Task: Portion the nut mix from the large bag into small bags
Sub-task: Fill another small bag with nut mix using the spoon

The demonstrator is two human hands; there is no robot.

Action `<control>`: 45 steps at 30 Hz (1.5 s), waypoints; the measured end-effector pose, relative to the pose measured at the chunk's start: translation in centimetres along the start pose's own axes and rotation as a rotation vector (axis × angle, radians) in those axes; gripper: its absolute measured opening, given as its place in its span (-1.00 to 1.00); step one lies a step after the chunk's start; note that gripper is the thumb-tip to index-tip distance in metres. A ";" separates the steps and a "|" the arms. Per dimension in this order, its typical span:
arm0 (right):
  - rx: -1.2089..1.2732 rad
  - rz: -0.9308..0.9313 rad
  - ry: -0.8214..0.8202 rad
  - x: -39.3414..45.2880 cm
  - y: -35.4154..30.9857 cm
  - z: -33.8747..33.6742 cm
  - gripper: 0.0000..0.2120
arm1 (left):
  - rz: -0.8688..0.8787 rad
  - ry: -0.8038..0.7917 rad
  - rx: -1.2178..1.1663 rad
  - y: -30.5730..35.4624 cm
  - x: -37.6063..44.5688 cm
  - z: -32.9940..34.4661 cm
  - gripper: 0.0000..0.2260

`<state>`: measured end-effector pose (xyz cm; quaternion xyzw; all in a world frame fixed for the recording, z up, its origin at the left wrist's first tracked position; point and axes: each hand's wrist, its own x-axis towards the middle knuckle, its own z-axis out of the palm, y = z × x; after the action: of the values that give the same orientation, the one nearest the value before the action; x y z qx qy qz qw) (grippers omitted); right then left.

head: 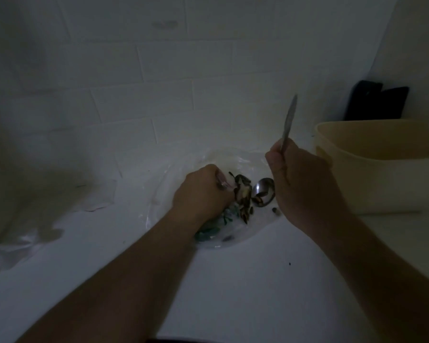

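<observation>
Dim light falls over a white counter backed by a wall of pale tiles. Near the middle of the counter lies a clear plastic bag, crumpled and spread flat, with greenish printing showing at its near end. The left hand is curled tight around a small bag at the bag's top, pinching it so that dark nuts and seeds bunch up just beside the fingers. The right hand is wrapped around the handle of a metal spoon; the handle sticks up and away past the knuckles, and the bowl points down, right beside the nut mix, with a few pieces lying in it. One or two loose seeds sit on the plastic just near the spoon. To the right stands a cream plastic tub, close to the right wrist. Beyond it, in the far right corner against the wall, leans something dark and flat; I cannot tell what it is. More crinkled clear plastic lies at the left edge.
</observation>
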<state>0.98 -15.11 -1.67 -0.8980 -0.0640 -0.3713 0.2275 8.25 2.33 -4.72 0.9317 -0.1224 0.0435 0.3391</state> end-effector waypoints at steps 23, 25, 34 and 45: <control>0.051 0.151 0.020 -0.1 2.1 -0.3 -0.77 | 0.004 0.197 -0.312 0.7 -0.2 -0.3 -0.89; 0.039 0.135 -0.026 -0.2 1.8 -0.3 -0.76 | 0.010 0.176 -0.281 0.8 -0.2 -0.2 -0.90; 0.108 0.101 -0.075 -0.4 0.6 0.4 -0.77 | -0.025 0.183 -0.555 1.5 0.5 1.2 -0.88; 0.589 0.599 0.097 -0.1 4.2 2.1 -0.71 | -0.063 0.094 -0.420 0.8 0.5 -0.5 -0.94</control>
<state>3.39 -17.85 -4.56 -0.7549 0.1071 -0.2967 0.5751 8.49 1.92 -3.77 0.8410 -0.0837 0.0500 0.5322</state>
